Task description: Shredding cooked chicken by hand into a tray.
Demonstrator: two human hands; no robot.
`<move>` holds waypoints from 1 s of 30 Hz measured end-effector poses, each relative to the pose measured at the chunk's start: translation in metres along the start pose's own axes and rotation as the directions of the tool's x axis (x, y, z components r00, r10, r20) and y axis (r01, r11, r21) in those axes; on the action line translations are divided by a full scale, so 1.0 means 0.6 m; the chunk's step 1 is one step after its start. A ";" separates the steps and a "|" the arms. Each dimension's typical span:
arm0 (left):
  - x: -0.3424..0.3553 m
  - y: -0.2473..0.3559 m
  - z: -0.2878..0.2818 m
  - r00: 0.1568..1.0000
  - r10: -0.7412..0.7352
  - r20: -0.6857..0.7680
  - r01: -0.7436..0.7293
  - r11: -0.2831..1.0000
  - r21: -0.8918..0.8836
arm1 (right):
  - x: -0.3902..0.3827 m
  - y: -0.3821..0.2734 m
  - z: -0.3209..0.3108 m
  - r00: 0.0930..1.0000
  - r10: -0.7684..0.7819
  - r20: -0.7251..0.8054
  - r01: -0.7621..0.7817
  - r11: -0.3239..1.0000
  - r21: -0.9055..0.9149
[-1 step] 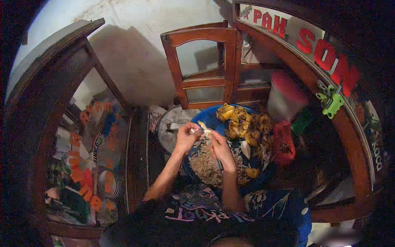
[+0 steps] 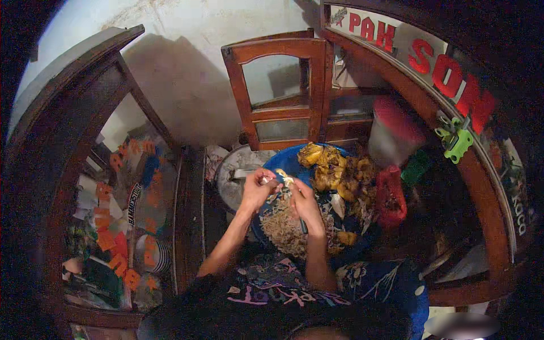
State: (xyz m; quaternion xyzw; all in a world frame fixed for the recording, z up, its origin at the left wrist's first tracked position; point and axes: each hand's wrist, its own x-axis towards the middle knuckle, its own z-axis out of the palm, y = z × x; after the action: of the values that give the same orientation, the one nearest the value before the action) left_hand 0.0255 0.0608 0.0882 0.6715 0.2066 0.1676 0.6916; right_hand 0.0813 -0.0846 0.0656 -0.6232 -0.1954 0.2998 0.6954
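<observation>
Both hands up over the blue tray (image 2: 283, 161): left hand (image 2: 258, 190) & right hand (image 2: 300, 201) fingers pinch a small pale food piece (image 2: 285, 179) btwn them, above shredded heap (image 2: 289, 226); fried yellow pieces (image 2: 331, 164) just beyond, red-lidded tub (image 2: 394, 133) at right

Dark wooden counter (image 2: 195, 187), blue basin (image 2: 286, 160), round metal lid (image 2: 229, 175)
</observation>
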 end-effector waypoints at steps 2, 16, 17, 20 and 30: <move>-0.004 0.006 0.007 1.000 -0.008 0.025 0.010 0.997 -0.076 | 0.001 0.000 0.001 0.987 0.013 -0.158 -0.017 1.000 -0.025; -0.010 0.020 0.010 0.982 -0.183 0.055 0.178 0.980 0.095 | -0.013 -0.020 0.018 0.991 0.105 0.086 -0.103 0.994 -0.033; -0.009 0.018 0.005 0.983 -0.179 0.048 0.177 0.983 0.053 | -0.016 -0.025 0.017 0.983 0.115 0.146 -0.112 0.993 -0.025; -0.004 0.005 0.001 0.986 -0.161 0.044 0.161 0.987 0.010 | -0.018 -0.024 -0.005 0.966 0.024 0.258 -0.028 0.999 0.014; -0.015 0.025 0.011 0.983 -0.147 0.106 0.150 0.989 -0.018 | -0.008 -0.018 -0.004 0.990 0.014 0.138 -0.014 1.000 0.000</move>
State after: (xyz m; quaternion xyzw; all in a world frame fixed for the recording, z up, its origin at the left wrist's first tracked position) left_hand 0.0221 0.0511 0.1038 0.6532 0.2174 0.0826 0.7205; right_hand 0.0812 -0.0897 0.0762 -0.6018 -0.2386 0.3471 0.6786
